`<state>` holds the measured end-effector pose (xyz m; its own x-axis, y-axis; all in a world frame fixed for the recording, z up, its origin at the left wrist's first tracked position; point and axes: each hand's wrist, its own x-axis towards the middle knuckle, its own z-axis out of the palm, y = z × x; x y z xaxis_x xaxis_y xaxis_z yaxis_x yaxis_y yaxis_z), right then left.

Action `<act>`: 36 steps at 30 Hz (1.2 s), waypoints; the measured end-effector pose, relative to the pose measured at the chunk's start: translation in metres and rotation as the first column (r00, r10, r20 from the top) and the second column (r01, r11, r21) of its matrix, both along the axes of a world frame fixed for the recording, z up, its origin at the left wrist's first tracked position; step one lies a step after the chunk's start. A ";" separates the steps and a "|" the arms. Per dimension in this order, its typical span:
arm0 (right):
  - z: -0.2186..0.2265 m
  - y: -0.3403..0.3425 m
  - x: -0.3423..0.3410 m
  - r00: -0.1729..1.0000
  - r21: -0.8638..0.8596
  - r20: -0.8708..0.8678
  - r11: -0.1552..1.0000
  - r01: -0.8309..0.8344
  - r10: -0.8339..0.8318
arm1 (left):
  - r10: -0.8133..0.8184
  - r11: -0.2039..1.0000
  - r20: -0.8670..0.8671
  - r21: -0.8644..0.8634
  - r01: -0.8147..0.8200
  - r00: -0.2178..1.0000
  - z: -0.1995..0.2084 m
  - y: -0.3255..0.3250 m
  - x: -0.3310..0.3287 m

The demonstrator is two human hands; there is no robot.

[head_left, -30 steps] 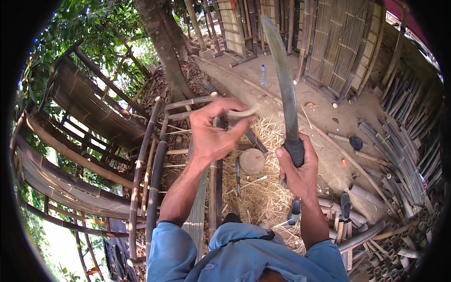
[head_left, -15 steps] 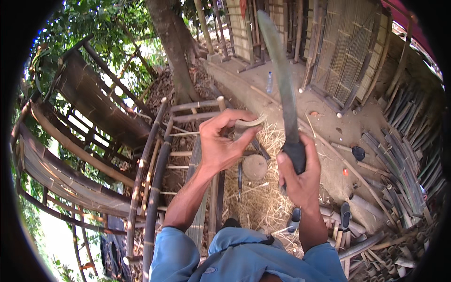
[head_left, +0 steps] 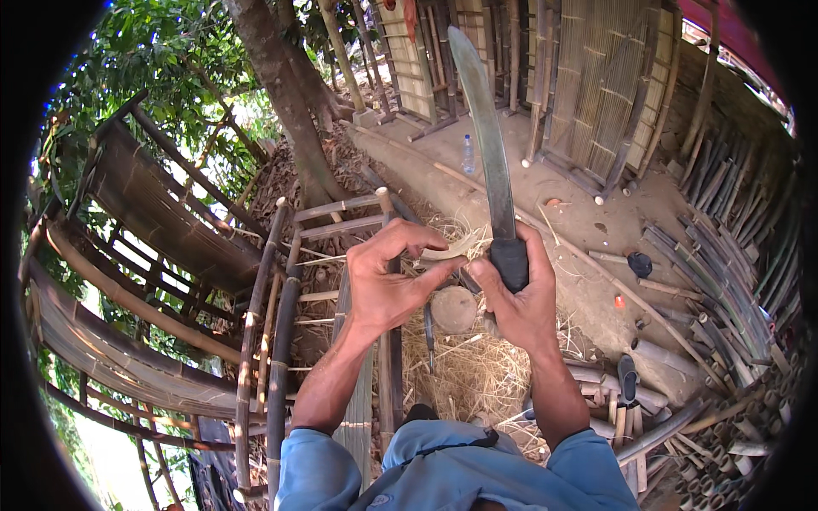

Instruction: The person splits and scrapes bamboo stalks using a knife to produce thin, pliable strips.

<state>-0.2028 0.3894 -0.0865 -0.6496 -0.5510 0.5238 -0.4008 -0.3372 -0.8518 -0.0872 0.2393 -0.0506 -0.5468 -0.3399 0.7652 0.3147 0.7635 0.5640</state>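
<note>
My left hand [head_left: 383, 281] pinches a short, curved, pale piece of bamboo [head_left: 449, 248] between thumb and fingers. In my right hand [head_left: 527, 302] is a machete [head_left: 486, 128], gripped by its black handle with the long curved blade pointing up and away from me. The right thumb is close to the left thumb tip and the bamboo piece's end; whether they touch I cannot tell. Below the hands stands a round wooden block [head_left: 453, 309], with a slim dark tool [head_left: 429, 341], perhaps a knife, beside it.
Pale shavings [head_left: 469, 375] cover the ground around the block. A bamboo frame [head_left: 290, 315] and dark bamboo chairs [head_left: 170, 221] stand to the left. Bamboo poles [head_left: 716, 281] lie stacked at right, near cut pieces [head_left: 733, 460] and a sandal [head_left: 628, 377]. A plastic bottle [head_left: 468, 155] stands farther off.
My right hand has come left with the machete, bringing its thumb close to my left hand. The left hand has lowered slightly, still pinching the bamboo piece. The whole view has shifted a little.
</note>
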 end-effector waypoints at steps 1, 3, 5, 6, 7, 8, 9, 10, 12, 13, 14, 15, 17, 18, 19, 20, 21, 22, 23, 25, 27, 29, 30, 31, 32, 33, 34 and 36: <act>0.000 0.005 0.003 0.999 0.067 -0.031 0.997 0.042 -0.040 | -0.009 1.000 -0.003 -0.017 0.009 1.000 0.000 -0.001 0.001; 0.008 0.015 0.018 1.000 0.118 -0.003 0.993 -0.003 0.004 | -0.018 1.000 -0.049 -0.001 0.018 0.999 -0.002 -0.006 0.002; 0.019 0.023 0.030 0.995 0.201 0.061 0.975 -0.091 0.081 | -0.023 0.998 -0.081 0.062 0.028 0.996 -0.004 -0.012 0.003; 0.020 0.025 0.033 0.995 0.201 0.063 0.975 -0.095 0.084 | -0.021 0.998 -0.079 0.062 0.026 0.997 -0.002 -0.014 0.002; 0.020 0.026 0.034 0.997 0.194 -0.045 0.979 -0.059 0.069 | -0.051 0.994 -0.132 0.084 0.063 0.990 0.000 -0.016 0.000; 0.020 0.027 0.036 0.993 0.189 -0.097 0.981 -0.044 0.063 | -0.080 0.989 -0.185 0.104 0.101 0.979 0.002 -0.018 -0.001; 0.020 0.029 0.036 0.987 0.179 -0.152 0.984 -0.025 0.053 | -0.081 0.990 -0.185 0.099 0.100 0.979 0.004 -0.021 -0.004; 0.020 0.030 0.036 0.978 0.186 -0.205 0.983 -0.007 0.045 | -0.055 0.994 -0.206 0.086 0.074 0.977 0.005 -0.024 -0.008; 0.019 0.032 0.037 0.967 0.184 -0.252 0.983 0.013 0.034 | -0.033 0.997 -0.222 0.065 0.048 0.974 0.007 -0.029 -0.011; 0.019 0.033 0.039 0.966 0.188 -0.256 0.982 0.016 0.034 | -0.007 0.998 -0.198 0.061 0.019 0.980 0.008 -0.030 -0.012; 0.018 0.033 0.040 0.965 0.193 -0.260 0.981 0.019 0.032 | 0.018 0.998 -0.174 0.056 -0.008 0.985 0.010 -0.031 -0.013; 0.018 0.034 0.040 0.967 0.187 -0.253 0.982 0.030 0.019 | -0.015 0.994 -0.184 0.099 0.034 0.983 0.012 -0.026 -0.017; 0.021 0.035 0.040 0.964 0.188 -0.264 0.981 0.037 0.015 | -0.034 0.996 -0.146 0.073 0.045 0.989 0.013 -0.024 -0.021; 0.019 0.034 0.041 0.967 0.181 -0.253 0.983 0.042 0.005 | -0.031 0.998 -0.112 0.049 0.036 0.993 0.013 -0.023 -0.021; 0.017 0.033 0.042 0.961 0.149 -0.277 0.988 0.046 -0.003 | -0.041 0.998 -0.101 0.041 0.045 0.994 0.013 -0.023 -0.022; 0.016 0.033 0.042 0.953 0.116 -0.301 0.992 0.050 -0.013 | -0.033 0.999 -0.091 0.015 0.034 0.995 0.012 -0.024 -0.024; 0.016 0.035 0.042 0.949 0.104 -0.313 0.993 0.060 -0.024 | -0.029 1.000 -0.084 -0.006 0.029 0.996 0.011 -0.024 -0.027; 0.017 0.037 0.043 0.952 0.102 -0.305 0.992 0.073 -0.039 | -0.044 0.999 -0.076 -0.009 0.043 0.996 0.010 -0.023 -0.029; 0.017 0.039 0.043 0.953 0.117 -0.301 0.991 0.066 -0.028 | -0.047 0.999 -0.074 0.002 0.047 0.996 0.010 -0.022 -0.032; 0.015 0.040 0.042 0.945 0.092 -0.325 0.993 0.070 -0.036 | -0.060 0.998 -0.066 0.006 0.061 0.996 0.011 -0.019 -0.036; 0.012 0.042 0.040 0.944 0.093 -0.326 0.992 0.081 -0.047 | -0.059 0.998 -0.052 -0.008 0.059 0.997 0.011 -0.018 -0.041; 0.010 0.044 0.037 0.942 0.098 -0.330 0.991 0.094 -0.057 | -0.099 0.994 -0.056 0.029 0.101 0.993 0.013 -0.010 -0.044; 0.010 0.045 0.037 0.939 0.107 -0.341 0.990 0.088 -0.047 | -0.117 0.990 -0.061 0.068 0.121 0.991 0.014 -0.007 -0.043; 0.009 0.045 0.037 0.936 0.117 -0.351 0.990 0.081 -0.035 | -0.120 0.990 -0.055 0.068 0.124 0.991 0.013 -0.007 -0.044; 0.008 0.046 0.037 0.938 0.117 -0.345 0.990 0.083 -0.038 | -0.122 0.990 -0.058 0.059 0.125 0.991 0.012 -0.008 -0.044; 0.008 0.046 0.037 0.936 0.117 -0.350 0.990 0.084 -0.038 | -0.122 0.991 -0.065 0.050 0.125 0.990 0.013 -0.008 -0.044; 0.008 0.047 0.037 0.934 0.117 -0.356 0.990 0.084 -0.038 | -0.123 0.991 -0.063 0.050 0.126 0.990 0.013 -0.008 -0.044; 0.008 0.047 0.037 0.937 0.121 -0.349 0.990 0.078 -0.032 | -0.120 0.992 -0.055 0.043 0.123 0.991 0.013 -0.009 -0.044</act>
<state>-0.1659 0.4369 -0.0788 -0.4728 -0.5985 0.6468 -0.6928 -0.2012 -0.6925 -0.1314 0.2308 -0.0378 -0.5462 -0.3087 0.7787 0.4332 0.6916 0.5780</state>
